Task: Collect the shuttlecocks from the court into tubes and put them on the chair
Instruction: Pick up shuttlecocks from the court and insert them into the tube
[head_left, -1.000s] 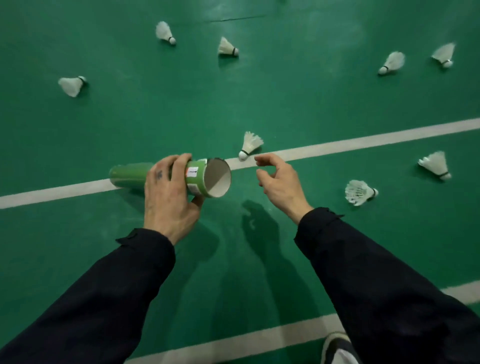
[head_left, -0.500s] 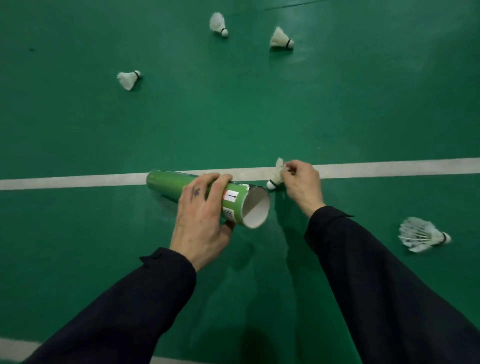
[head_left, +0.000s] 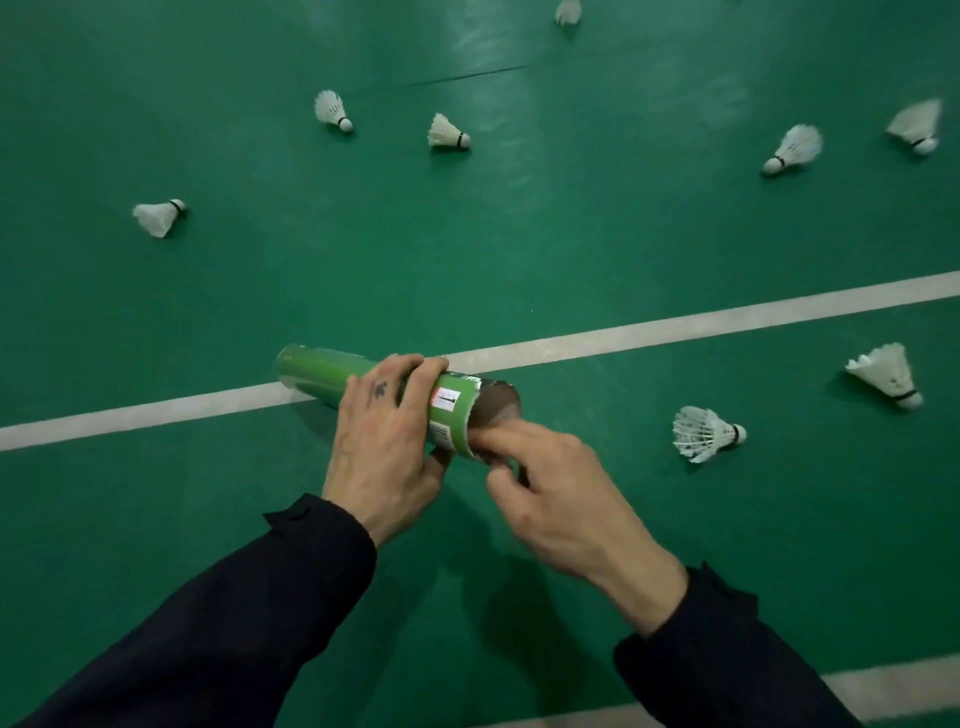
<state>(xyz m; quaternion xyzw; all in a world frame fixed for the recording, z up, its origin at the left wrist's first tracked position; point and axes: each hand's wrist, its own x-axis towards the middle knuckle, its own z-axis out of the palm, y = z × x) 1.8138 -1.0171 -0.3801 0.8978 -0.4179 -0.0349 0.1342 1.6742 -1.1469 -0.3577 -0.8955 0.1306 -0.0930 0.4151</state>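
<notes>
My left hand (head_left: 384, 447) grips a green shuttlecock tube (head_left: 322, 371) sideways above the court, its open mouth facing right. My right hand (head_left: 550, 493) is at that mouth with fingertips reaching inside and the other fingers curled. The shuttlecock it picked up is hidden behind those fingers. Several white shuttlecocks lie on the green floor. Two are to the right, one near (head_left: 706, 434) and one farther out (head_left: 883, 374). One is at the left (head_left: 156, 217), and two lie side by side beyond the tube (head_left: 332, 109) (head_left: 447, 132). Others are at the far right (head_left: 792, 148) (head_left: 917, 127).
A white court line (head_left: 675, 327) runs across the floor behind the tube. A second line (head_left: 893, 686) shows at the bottom right. One more shuttlecock (head_left: 567, 10) sits at the top edge. No chair is in view.
My right hand reached to the shuttlecock on the white line, pinched it and carried it to the tube's mouth. The shuttlecock is gone from the line. The tube stayed in my left hand.
</notes>
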